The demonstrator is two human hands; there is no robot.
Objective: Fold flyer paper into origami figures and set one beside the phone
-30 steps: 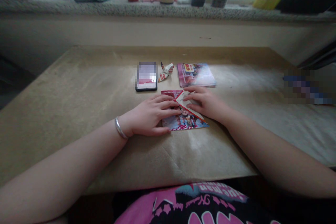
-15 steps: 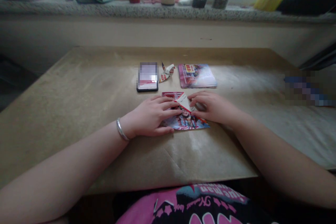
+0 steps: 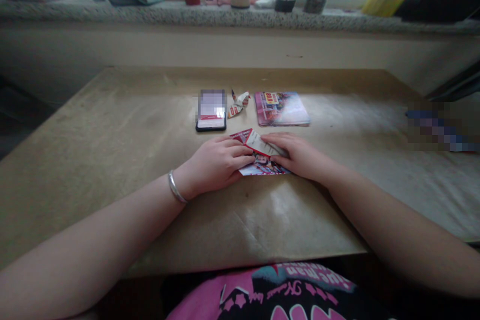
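Observation:
A printed, colourful sheet of paper point(image 3: 265, 167) lies between my hands, with one part folded over so a pale, red-edged flap shows. My left hand point(image 3: 215, 164) holds the paper's left side, fingers on top; its thumb is mostly out of sight at the lower left corner. On the right, my right hand point(image 3: 304, 157) grips the folded flap, with the thumb on the near side and the fingers bent over the far side. The hand covers the paper's right end.
Beyond my hands lie a phone point(image 3: 211, 110), a small folded paper bird point(image 3: 239, 105) and a stack of printed sheets point(image 3: 283, 109) on the table point(image 3: 123, 125). A blurred-out item point(image 3: 437, 127) is at the right. Bottles and other items stand on the windowsill point(image 3: 157, 14).
The paper has turned slightly and its near edge is farther from me. The pale flap now reaches further right, under my right hand. My left thumb has gone from the table to the paper's corner.

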